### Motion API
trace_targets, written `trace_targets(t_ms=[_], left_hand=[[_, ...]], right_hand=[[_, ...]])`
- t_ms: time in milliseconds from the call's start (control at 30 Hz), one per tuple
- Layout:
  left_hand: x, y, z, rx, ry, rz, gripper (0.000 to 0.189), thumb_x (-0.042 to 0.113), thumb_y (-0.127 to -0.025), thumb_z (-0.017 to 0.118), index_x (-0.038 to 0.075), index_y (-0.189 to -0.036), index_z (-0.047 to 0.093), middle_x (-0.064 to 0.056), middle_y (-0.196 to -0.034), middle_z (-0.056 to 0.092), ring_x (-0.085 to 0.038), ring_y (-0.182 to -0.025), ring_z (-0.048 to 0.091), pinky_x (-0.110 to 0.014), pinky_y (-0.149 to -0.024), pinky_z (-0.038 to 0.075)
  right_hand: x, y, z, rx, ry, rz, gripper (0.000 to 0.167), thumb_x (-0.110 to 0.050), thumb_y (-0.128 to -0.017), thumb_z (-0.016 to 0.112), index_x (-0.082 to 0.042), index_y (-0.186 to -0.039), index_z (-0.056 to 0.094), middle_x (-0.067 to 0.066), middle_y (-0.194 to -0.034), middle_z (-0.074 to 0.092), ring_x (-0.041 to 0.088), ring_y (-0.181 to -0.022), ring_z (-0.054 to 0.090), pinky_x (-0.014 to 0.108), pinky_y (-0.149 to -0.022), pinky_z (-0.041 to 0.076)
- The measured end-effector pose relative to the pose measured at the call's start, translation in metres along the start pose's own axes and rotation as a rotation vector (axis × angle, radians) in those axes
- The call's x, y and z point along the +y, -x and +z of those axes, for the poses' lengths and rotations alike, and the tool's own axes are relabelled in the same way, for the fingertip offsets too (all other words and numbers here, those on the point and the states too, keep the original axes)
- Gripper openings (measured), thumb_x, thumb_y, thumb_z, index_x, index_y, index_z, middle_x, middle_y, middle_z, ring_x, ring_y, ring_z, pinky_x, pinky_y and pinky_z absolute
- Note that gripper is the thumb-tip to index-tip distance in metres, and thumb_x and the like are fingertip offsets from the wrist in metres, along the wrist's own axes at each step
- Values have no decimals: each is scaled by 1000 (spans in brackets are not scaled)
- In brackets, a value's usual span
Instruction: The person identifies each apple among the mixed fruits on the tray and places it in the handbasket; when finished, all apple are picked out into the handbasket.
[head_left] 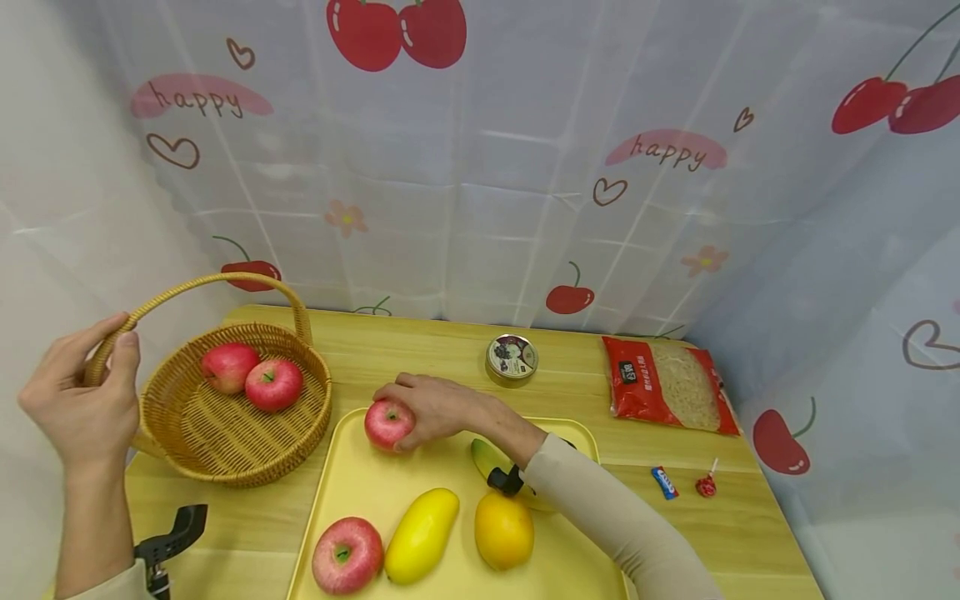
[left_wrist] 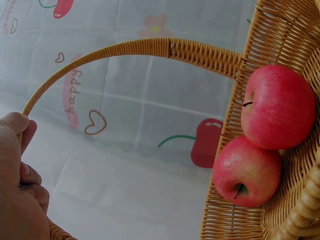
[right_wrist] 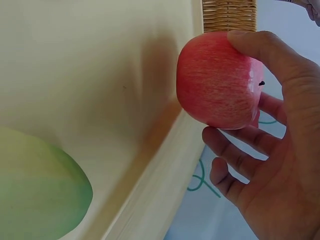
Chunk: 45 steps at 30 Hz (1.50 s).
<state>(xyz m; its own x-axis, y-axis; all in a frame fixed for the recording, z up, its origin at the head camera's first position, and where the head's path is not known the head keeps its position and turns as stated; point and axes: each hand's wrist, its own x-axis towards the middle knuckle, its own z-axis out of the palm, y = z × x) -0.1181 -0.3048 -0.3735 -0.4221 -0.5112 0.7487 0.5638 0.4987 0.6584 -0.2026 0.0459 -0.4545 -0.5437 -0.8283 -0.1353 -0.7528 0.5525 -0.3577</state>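
Left hand (head_left: 86,392) grips tan wicker basket (head_left: 225,446) by handle (left_wrist: 150,47), two round red apples (head_left: 275,386) inside; right hand (head_left: 438,408) pinches a third (head_left: 388,423) (possibly raised), one (head_left: 347,562) remaining outside.

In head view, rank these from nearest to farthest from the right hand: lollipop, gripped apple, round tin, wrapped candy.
1. Gripped apple, in the right hand
2. Round tin, behind the tray
3. Wrapped candy, right of the tray
4. Lollipop, right of the candy
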Motion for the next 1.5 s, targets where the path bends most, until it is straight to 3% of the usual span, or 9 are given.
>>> trace_targets(t_ms=[900,1500], left_hand=[[2,0,0,5,-23,1,18,2,-89,71,-10,-102,75,16,-93,70,3,-80,57,-2,-64,41],[1,1,-1,-10,-45,-1,18,3,-91,70,-8,-103,76,17,-93,68,3,-82,57,-1,-65,43]], right_hand=[[-10,-2,-6,159,-1,-44,74,-54,-76,75,-32,-142,50,-9,-114,50,5,-91,52,19,-74,46],[-20,-6,-12,213,-29,-51,73,-52,-75,75,-35,-141,50,-11,-114,47,4,-91,51,17,-73,46]])
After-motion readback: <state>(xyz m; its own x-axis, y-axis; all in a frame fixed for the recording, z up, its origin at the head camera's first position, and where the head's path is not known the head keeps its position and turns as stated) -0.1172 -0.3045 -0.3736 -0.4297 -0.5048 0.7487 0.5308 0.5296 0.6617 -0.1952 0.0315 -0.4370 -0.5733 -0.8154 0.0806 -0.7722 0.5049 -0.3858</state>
